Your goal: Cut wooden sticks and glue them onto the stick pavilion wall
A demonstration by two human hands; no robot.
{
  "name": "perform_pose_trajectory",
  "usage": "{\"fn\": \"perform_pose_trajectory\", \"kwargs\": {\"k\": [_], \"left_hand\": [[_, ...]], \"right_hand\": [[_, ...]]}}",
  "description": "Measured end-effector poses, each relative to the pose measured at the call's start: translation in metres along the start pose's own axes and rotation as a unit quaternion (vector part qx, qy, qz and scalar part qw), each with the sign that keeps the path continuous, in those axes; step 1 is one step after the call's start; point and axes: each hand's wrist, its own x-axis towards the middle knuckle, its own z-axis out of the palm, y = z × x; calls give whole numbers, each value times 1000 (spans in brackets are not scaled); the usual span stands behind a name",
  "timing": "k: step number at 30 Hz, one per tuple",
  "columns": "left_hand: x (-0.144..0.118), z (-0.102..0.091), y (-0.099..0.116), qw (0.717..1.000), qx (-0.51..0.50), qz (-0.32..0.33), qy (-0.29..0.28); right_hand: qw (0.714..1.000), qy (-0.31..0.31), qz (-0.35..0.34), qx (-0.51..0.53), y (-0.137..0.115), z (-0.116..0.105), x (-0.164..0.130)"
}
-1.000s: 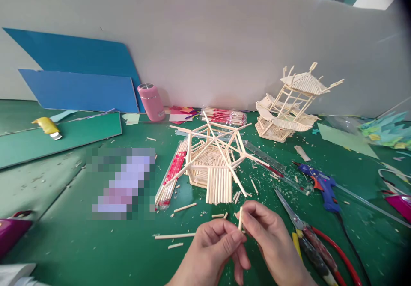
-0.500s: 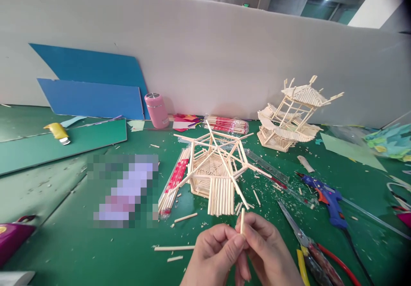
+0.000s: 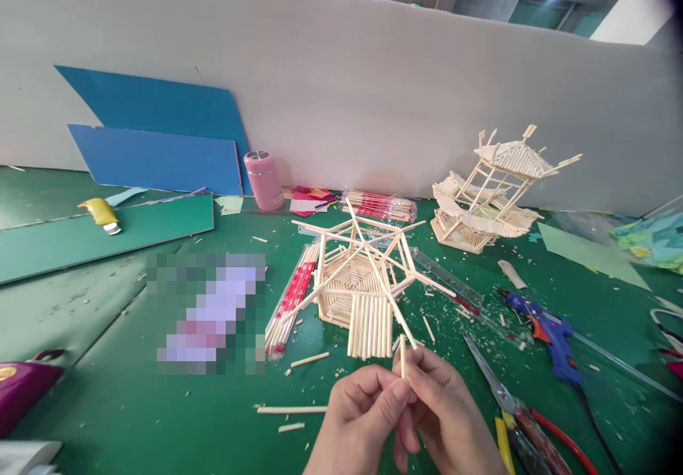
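Between the fingertips of my left hand (image 3: 363,418) and my right hand (image 3: 445,411) stands a short wooden stick (image 3: 403,356), nearly upright. Both hands are closed in a pinch around its lower end and touch each other. Just beyond them is a pavilion model (image 3: 355,276) of round wooden sticks, with an open roof frame of crossing sticks. A panel of side-by-side sticks (image 3: 370,326) slopes down at its front. The stick's top is close to one roof stick's end; I cannot tell whether they touch.
Scissors (image 3: 499,382), a blue glue gun (image 3: 555,343) and pliers with red and yellow handles (image 3: 565,439) lie at the right. A finished-looking tiered pavilion (image 3: 491,194) stands behind. Packed sticks (image 3: 296,286), a pink flask (image 3: 264,182) and a yellow cutter (image 3: 101,215) are farther left.
The stick shows slightly more of its length above my fingers and sits a little higher. My hands have barely moved; the whole view has shifted slightly.
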Motion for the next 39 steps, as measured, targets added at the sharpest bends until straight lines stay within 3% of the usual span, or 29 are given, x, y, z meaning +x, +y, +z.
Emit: {"fn": "perform_pose_trajectory", "kwargs": {"k": [15,30,39], "left_hand": [[8,7,4,996,-24,16,88],[6,13,10,995,-11,12,96],[10,10,6,996,-3,15,93]], "right_hand": [[999,-19,-25,9,0,0,6],[999,-44,-32,7,-3,4,10],[999,-27,-32,3,-5,6,12]]}}
